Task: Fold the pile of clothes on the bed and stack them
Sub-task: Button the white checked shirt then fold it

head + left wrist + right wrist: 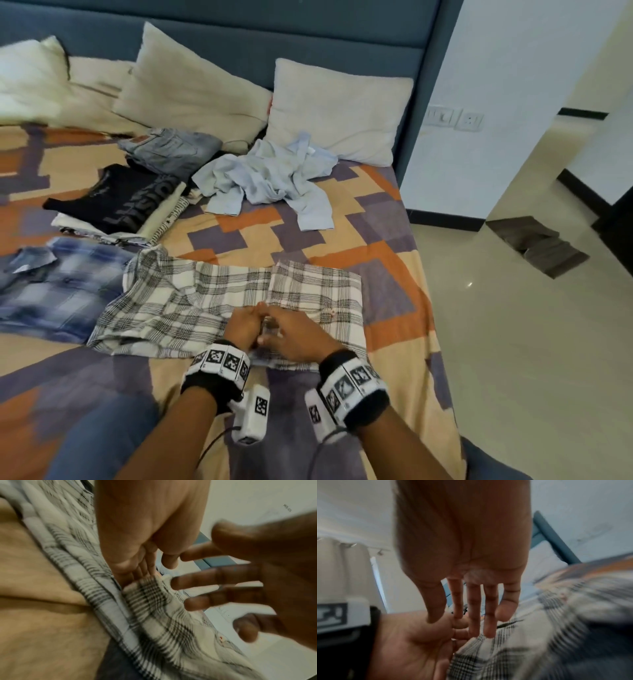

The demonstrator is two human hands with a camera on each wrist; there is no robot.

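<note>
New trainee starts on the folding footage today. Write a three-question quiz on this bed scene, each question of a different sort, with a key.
1. True or false: the light blue shirt near the pillows is already folded.
2. Multiple choice: both hands meet on which garment? A) the black T-shirt B) the grey plaid shirt C) the jeans
3. Fill in: the blue plaid shirt lies to the ____ of the grey plaid shirt in the head view.

Key:
1. False; it lies crumpled.
2. B; the left hand and the right hand come together at its near edge, fingers fairly straight.
3. Left.
</note>
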